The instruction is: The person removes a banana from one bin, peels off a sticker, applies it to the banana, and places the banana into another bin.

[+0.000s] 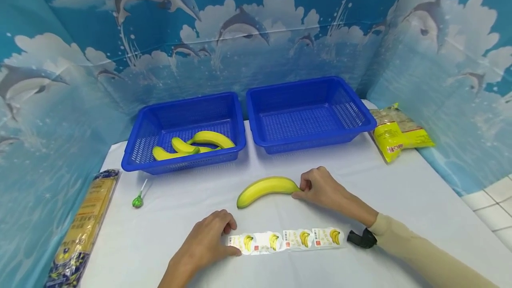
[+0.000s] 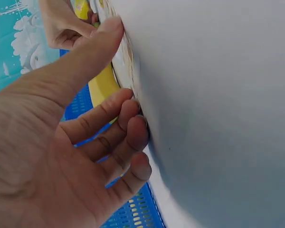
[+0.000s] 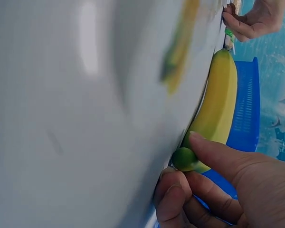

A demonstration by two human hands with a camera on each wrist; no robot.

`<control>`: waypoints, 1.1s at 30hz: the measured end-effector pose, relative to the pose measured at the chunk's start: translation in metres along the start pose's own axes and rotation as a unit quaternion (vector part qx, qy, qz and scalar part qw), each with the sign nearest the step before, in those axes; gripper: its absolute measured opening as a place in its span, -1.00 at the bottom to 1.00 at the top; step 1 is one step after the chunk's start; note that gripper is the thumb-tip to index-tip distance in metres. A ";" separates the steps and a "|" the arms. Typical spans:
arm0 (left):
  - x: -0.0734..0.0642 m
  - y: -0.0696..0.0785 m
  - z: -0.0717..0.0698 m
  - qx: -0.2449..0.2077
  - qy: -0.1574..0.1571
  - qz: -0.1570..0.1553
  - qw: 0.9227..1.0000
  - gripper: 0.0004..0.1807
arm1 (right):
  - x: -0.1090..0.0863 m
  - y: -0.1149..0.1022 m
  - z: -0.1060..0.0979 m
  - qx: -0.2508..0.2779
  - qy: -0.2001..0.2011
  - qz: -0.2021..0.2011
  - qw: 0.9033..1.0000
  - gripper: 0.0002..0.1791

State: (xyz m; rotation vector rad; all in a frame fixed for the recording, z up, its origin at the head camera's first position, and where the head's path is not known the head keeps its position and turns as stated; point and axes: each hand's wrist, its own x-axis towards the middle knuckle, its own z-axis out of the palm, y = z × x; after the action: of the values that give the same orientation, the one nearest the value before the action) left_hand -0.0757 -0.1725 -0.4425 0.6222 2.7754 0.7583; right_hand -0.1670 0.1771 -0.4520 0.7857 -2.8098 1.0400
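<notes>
A yellow banana lies on the white table, curved across its middle. My right hand pinches its right end; in the right wrist view the thumb and fingers are at the green tip. Below the banana lies a strip of banana stickers, with several labels in a row. At the strip's left end rests my left hand, thumb on the near side and fingers on the far side. The left wrist view shows those fingers loosely bent, fingertips at the table surface.
Several bananas lie in the left blue basket; beside it stands another blue basket. A green lollipop and a long yellow packet are at left. A yellow bag sits at back right.
</notes>
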 end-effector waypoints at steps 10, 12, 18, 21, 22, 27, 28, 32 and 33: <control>0.005 -0.001 0.005 -0.010 0.040 -0.015 0.999 -0.56 | 0.007 0.000 0.001 -0.001 -0.013 0.013 1.000 -0.61; 0.005 -0.001 0.005 -0.011 0.041 -0.015 0.999 -0.57 | 0.009 0.000 0.001 -0.002 -0.014 0.012 1.000 -0.61; 0.003 -0.001 0.006 -0.015 0.042 -0.018 0.999 -0.56 | 0.010 -0.002 -0.002 0.002 -0.025 0.019 1.000 -0.62; 0.004 0.000 0.005 -0.025 0.035 -0.024 0.999 -0.54 | 0.009 -0.003 -0.006 0.004 -0.030 0.021 0.999 -0.65; 0.004 0.000 0.005 -0.030 0.033 -0.024 0.999 -0.54 | 0.009 -0.002 -0.008 0.003 -0.031 0.019 0.999 -0.67; 0.009 -0.002 0.005 -0.073 0.025 -0.013 0.997 -0.55 | 0.009 -0.003 -0.020 0.001 -0.028 -0.015 0.999 -0.78; 0.010 -0.003 0.005 -0.084 0.023 -0.010 0.996 -0.55 | 0.010 -0.005 -0.023 0.003 -0.029 -0.026 0.999 -0.79; 0.014 -0.004 0.004 -0.132 0.007 -0.003 0.991 -0.55 | 0.016 -0.019 -0.033 0.017 -0.047 -0.088 0.995 -0.78; 0.015 -0.004 0.003 -0.149 0.000 -0.001 0.989 -0.56 | 0.017 -0.024 -0.035 0.027 -0.058 -0.103 0.993 -0.78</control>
State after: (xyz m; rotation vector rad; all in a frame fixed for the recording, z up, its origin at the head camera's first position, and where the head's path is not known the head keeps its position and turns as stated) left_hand -0.0898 -0.1672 -0.4483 0.5592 2.5859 1.1417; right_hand -0.1746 0.1756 -0.4074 1.1503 -2.7261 1.0717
